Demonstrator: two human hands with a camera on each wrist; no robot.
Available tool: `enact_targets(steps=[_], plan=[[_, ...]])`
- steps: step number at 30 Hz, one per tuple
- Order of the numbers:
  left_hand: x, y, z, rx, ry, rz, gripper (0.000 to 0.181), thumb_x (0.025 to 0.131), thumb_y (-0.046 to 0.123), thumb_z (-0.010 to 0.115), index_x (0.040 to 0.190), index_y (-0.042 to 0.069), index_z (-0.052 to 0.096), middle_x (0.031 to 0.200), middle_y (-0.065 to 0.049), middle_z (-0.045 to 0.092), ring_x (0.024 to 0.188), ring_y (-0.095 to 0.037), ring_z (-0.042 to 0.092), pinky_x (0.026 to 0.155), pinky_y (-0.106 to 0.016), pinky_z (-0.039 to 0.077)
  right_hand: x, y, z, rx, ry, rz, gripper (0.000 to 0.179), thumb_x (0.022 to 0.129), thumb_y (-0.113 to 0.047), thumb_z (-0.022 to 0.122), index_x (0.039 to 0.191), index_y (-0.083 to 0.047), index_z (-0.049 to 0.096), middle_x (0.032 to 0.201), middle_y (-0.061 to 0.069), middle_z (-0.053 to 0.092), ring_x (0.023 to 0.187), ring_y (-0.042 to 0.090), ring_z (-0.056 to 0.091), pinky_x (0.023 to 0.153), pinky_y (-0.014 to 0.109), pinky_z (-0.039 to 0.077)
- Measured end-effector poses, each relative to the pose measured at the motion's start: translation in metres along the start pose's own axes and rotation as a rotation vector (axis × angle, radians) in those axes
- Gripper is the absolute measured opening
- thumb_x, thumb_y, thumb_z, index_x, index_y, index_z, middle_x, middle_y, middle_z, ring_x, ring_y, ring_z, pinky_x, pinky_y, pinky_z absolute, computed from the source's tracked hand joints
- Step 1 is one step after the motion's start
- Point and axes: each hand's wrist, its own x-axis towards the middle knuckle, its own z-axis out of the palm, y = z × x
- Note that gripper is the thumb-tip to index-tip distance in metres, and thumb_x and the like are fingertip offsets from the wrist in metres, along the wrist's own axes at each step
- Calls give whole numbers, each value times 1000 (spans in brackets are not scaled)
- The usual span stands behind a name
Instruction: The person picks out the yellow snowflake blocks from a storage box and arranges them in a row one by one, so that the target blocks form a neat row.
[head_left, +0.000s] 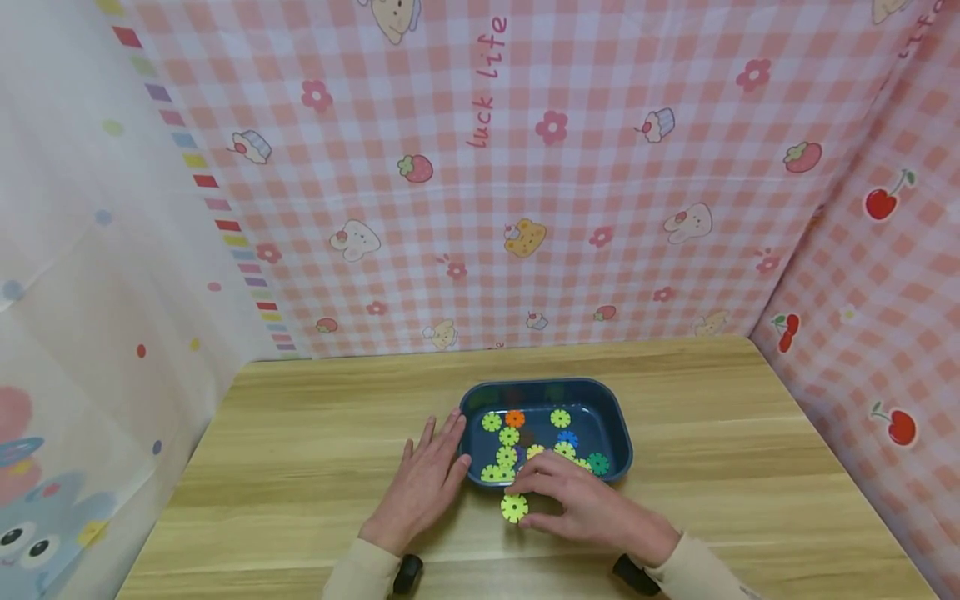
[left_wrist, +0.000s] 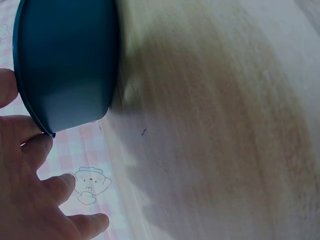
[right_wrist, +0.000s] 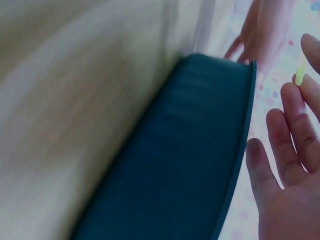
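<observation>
A dark blue basin (head_left: pixel 624 425) with rounded corners stands on the table, holding several notched plastic snowflake discs. My right hand (head_left: pixel 581 504) pinches a yellow-green snowflake disc (head_left: pixel 514 508) between thumb and finger, over the basin's near edge. In the right wrist view only the thin edge of that disc (right_wrist: pixel 300 77) shows, and the other fingers extend beside the basin wall (right_wrist: pixel 185 140). With fingers spread and fairly straight, my left hand (head_left: pixel 420 492) touches the left end of the basin. The left wrist view shows its fingers (left_wrist: pixel 37 150) against the rim.
Inside the basin lie mostly yellow-green discs (head_left: pixel 560 418), with an orange disc (head_left: pixel 515 418), a blue disc (head_left: pixel 567 438) and a green disc (head_left: pixel 597 463). A wood-grain table (head_left: pixel 322 433) carries the basin. Pink checked cloth (head_left: pixel 480 192) hangs behind it.
</observation>
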Motion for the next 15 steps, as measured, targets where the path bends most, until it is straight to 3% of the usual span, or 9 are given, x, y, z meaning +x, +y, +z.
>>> enact_targets(steps=[9,15], plan=[[0,0,0,3,-3,5,59,112,36,44,163,10,32,170,-6,26,156,-41,19,116,-73,22,1,-10,13,-38,-35,11,33,91,-29,82,122,-20,74,119,-11,63,111,7,56,98,32,51],[0,-1,1,1,-7,1,59,112,37,43,164,10,31,170,-6,26,156,-40,19,117,-73,23,2,-15,23,-23,-70,-16,30,94,-32,78,122,-21,73,121,-12,62,112,4,56,99,24,51]])
